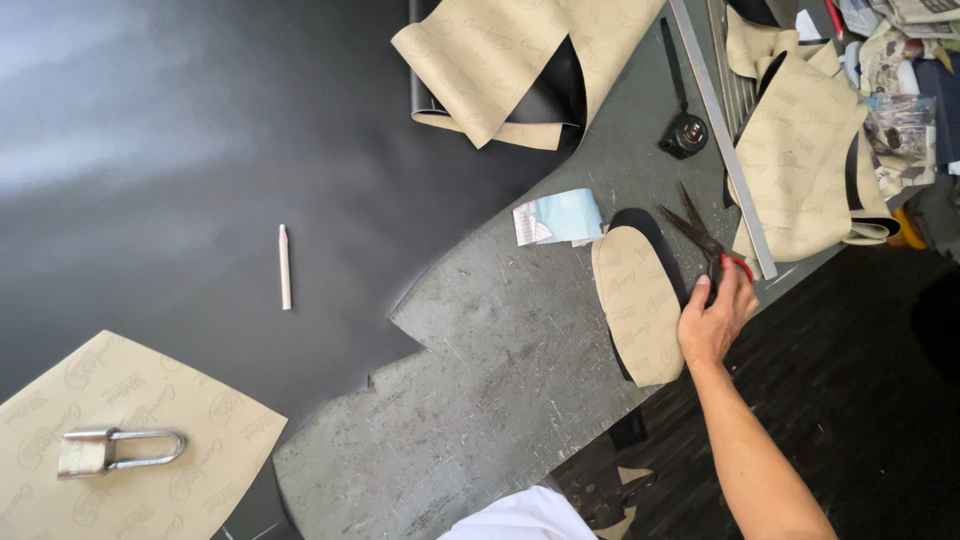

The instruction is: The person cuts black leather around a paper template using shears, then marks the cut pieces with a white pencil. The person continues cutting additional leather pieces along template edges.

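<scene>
Scissors (pixel 705 240) are sitting on the grey bench (pixel 500 380) with blades open, and we're closing our right hand (pixel 712 318) round the red handles, just beside the tan sole-shaped piece (pixel 638 303). Looks like we're at the pick-up step, so next we're needing a firm grip before lifting. Left hand isn't showing

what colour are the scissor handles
Red, on the scissors under the right hand; head view.
</scene>
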